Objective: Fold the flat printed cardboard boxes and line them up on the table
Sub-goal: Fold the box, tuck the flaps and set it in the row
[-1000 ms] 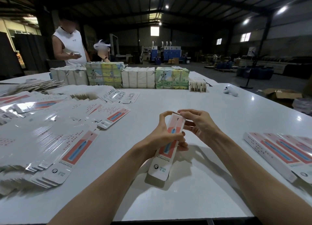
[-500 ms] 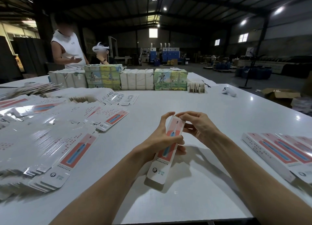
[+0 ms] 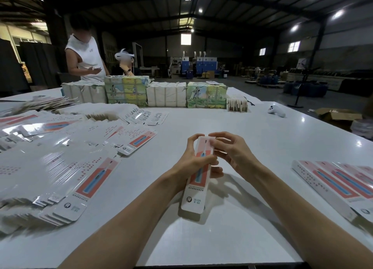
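On a broad glossy white table (image 3: 262, 147), a fanned heap of flat white-and-coral printed cardboard blanks (image 3: 60, 157) fills the left, and a row of folded boxes (image 3: 333, 184) lies at the near right. At centre, one long narrow white-and-coral carton (image 3: 198, 178) is held over the tabletop. The left hand (image 3: 191, 163) wraps its middle and the right hand (image 3: 236, 153) pinches its far end. A hard squeeze could buckle the thin card, and a mis-tucked flap might spring open.

Glossy white bench (image 3: 262, 147), smooth, throwing back the ceiling lights. Flat box blanks (image 3: 60, 167) on the left are coated cardboard, shiny with glare. Folded boxes (image 3: 333, 184) on the right show the same slick printed card. Far paper bundles (image 3: 166, 96) look matt.
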A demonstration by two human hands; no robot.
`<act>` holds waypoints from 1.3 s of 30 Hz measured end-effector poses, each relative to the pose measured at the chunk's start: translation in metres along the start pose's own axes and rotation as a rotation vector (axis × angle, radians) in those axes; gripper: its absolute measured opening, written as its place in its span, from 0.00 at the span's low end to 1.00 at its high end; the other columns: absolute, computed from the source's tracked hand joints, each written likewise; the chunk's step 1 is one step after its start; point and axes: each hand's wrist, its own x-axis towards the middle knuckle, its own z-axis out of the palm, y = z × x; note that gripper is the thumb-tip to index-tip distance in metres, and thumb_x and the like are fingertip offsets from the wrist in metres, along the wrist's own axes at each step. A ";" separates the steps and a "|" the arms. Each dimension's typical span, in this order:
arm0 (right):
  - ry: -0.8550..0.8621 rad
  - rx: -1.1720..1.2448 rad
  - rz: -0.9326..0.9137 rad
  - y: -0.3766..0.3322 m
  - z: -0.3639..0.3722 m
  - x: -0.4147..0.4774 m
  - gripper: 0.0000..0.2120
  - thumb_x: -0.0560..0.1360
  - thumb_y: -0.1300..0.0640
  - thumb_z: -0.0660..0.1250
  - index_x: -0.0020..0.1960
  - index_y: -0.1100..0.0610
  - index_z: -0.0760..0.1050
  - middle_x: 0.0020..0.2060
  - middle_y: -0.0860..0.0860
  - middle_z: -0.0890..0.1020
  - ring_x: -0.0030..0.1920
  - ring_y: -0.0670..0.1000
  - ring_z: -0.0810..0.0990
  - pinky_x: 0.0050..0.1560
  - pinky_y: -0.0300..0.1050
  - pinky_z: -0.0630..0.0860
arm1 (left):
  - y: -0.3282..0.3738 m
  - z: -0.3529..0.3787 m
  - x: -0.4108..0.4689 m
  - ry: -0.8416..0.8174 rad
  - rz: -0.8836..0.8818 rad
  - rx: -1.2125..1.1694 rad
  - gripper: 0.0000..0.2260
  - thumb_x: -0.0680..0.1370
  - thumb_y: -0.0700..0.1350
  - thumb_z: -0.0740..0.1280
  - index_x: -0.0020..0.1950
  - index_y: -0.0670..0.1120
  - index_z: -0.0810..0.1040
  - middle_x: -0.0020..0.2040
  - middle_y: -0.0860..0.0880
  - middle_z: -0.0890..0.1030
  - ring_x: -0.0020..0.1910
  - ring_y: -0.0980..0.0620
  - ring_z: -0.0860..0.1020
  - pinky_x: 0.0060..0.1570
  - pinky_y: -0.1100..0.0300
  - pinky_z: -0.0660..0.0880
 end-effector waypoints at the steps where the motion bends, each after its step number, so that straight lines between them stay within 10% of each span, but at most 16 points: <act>1: -0.006 -0.009 -0.012 0.000 0.000 -0.001 0.15 0.78 0.59 0.75 0.62 0.64 0.80 0.54 0.61 0.87 0.56 0.60 0.87 0.52 0.50 0.85 | 0.000 -0.001 0.000 0.001 -0.006 -0.006 0.38 0.77 0.41 0.76 0.74 0.64 0.56 0.59 0.38 0.78 0.48 0.39 0.88 0.44 0.52 0.85; 18: 0.034 0.019 -0.018 0.006 0.001 0.002 0.08 0.79 0.63 0.72 0.57 0.65 0.83 0.51 0.61 0.87 0.54 0.62 0.87 0.50 0.48 0.85 | -0.001 0.004 0.002 0.004 -0.018 -0.144 0.37 0.75 0.36 0.77 0.71 0.63 0.61 0.59 0.35 0.79 0.46 0.38 0.87 0.43 0.50 0.84; 24: 0.082 -0.426 -0.088 0.014 0.015 0.001 0.21 0.85 0.50 0.65 0.76 0.52 0.70 0.66 0.51 0.80 0.61 0.53 0.84 0.52 0.41 0.85 | -0.005 0.008 0.008 0.189 0.039 -0.331 0.34 0.78 0.36 0.74 0.74 0.58 0.60 0.59 0.36 0.78 0.41 0.44 0.85 0.39 0.52 0.83; 29: 0.045 -0.803 -0.318 0.011 0.022 -0.006 0.14 0.86 0.48 0.62 0.68 0.50 0.78 0.63 0.49 0.79 0.55 0.44 0.82 0.53 0.44 0.84 | -0.002 0.005 0.008 0.237 0.098 -0.613 0.22 0.82 0.43 0.65 0.75 0.53 0.66 0.57 0.37 0.79 0.49 0.40 0.85 0.46 0.43 0.83; 33: -0.149 -1.159 -0.280 0.010 0.034 -0.017 0.30 0.79 0.31 0.60 0.71 0.52 0.75 0.66 0.48 0.77 0.58 0.48 0.79 0.58 0.52 0.82 | -0.001 0.000 0.008 0.304 0.057 -0.777 0.23 0.83 0.51 0.66 0.78 0.50 0.68 0.66 0.35 0.77 0.60 0.35 0.82 0.61 0.36 0.80; 39: -0.250 -1.179 -0.263 -0.009 0.043 -0.024 0.20 0.81 0.46 0.70 0.66 0.57 0.73 0.56 0.52 0.75 0.51 0.54 0.79 0.49 0.56 0.82 | 0.002 0.000 0.000 0.167 0.029 -0.810 0.30 0.83 0.62 0.60 0.69 0.37 0.76 0.59 0.35 0.80 0.60 0.35 0.81 0.67 0.37 0.76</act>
